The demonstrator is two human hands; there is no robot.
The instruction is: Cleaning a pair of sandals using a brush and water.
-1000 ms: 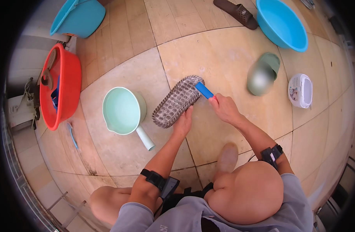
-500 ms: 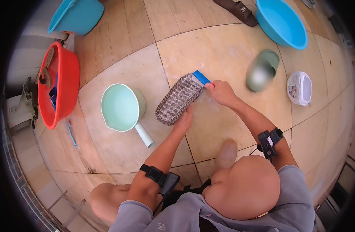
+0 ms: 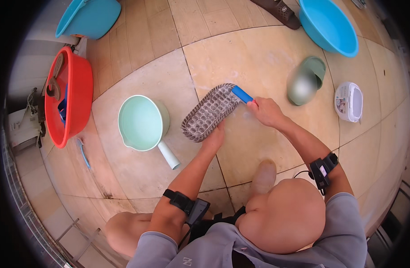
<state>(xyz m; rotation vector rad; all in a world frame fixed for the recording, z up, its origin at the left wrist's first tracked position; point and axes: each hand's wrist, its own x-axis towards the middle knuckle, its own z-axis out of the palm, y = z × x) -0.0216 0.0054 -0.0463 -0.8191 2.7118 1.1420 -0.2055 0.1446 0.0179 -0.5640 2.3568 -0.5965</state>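
My left hand [image 3: 214, 137] holds a brown slipper [image 3: 208, 114] from below, its bumpy, dimpled sole turned up. The fingers under it are mostly hidden. In my closed right hand [image 3: 267, 111] is a blue brush [image 3: 242, 94], which lies at the upper right end of the sole. Its bristles cannot be seen clearly. To the left of the slipper stands a pale green dipper [image 3: 142, 123] with a thick handle, apparently holding water.
A red basin [image 3: 75, 98] at the left holds brown and blue things. Blue basins [image 3: 330, 27] [image 3: 95, 20] stand at the back. A green slipper [image 3: 310, 78], a brown slipper [image 3: 283, 12], a white plastic tub [image 3: 349, 102] and a thin blue brush [image 3: 84, 155] lie on the tiled floor.
The blue brush and my right hand have moved a little right and down, and more of the brush now shows. The held slipper has shifted and turned slightly.
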